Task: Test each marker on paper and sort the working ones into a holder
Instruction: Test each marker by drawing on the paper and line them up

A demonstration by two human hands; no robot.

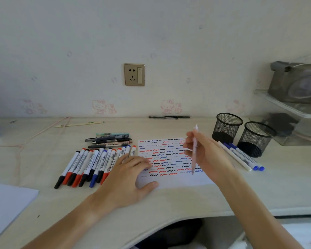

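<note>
A white paper [176, 179] covered with red, blue and black squiggles lies in the middle of the desk. My left hand [127, 178] presses flat on its left edge, fingers spread. Above the paper's right part, my right hand [206, 155] holds a thin pink pen [194, 150] nearly upright, tip down just over the sheet. Several red, black and blue markers [90, 166] lie in a row left of the paper, with several pens [109, 140] behind them. Three blue-capped markers [241, 156] lie right of the paper. Two black mesh holders [227, 127] [256, 138] stand at the back right.
Two dark pens [169, 117] lie against the wall. A pink cord [25, 142] trails over the left of the desk. White sheets [5, 203] sit at the left front. A clear plastic box [294, 123] stands at far right. The desk's curved front edge [169, 223] is near me.
</note>
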